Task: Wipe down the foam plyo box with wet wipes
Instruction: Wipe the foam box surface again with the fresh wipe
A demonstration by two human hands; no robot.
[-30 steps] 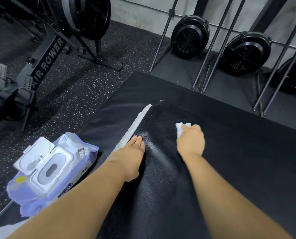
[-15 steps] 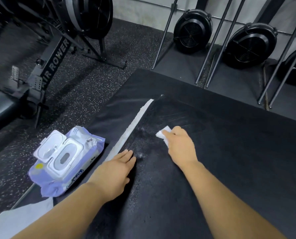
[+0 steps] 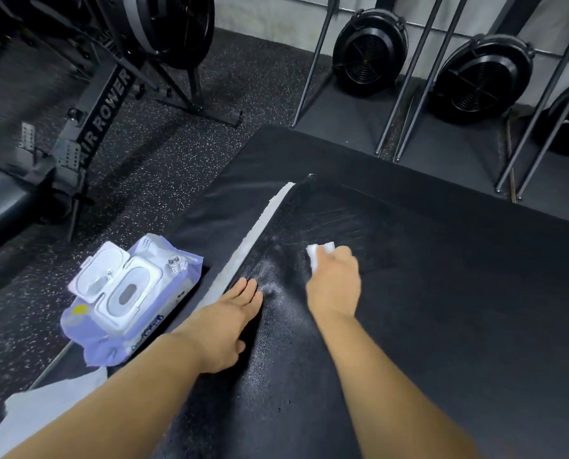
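Gym, speckled rubber floor (image 3: 164, 160); an air rower (image 3: 104, 104) stands far left, and round black fan housings line the back wall.

Foam plyo box (image 3: 442, 293): its black top fills the centre and right of the view, directly under and ahead of both hands. Its left edge runs diagonally from near-left to far-centre and is marked by a white strip (image 3: 260, 223). The top is cut off by the frame on the right, so its long axis cannot be told.

Right hand (image 3: 334, 284): fingers curled over a folded white wipe (image 3: 319, 253), pressing it onto the box top. The wipe shows just beyond the fingertips. Damp streaks fan out from it toward the far-left corner.

Left hand (image 3: 225, 326): flat, fingers straight and together, palm down on the box just inside the white strip. It grips nothing and looks to be bracing.

Wet wipes pack (image 3: 127, 299): lid flipped open, left of the box and nearer the left hand.

Judgement: the sheen is confined to the near-left area. The unwiped expanse lies right of and beyond the right hand, which is the nearer hand, so the coming strokes should go that way.
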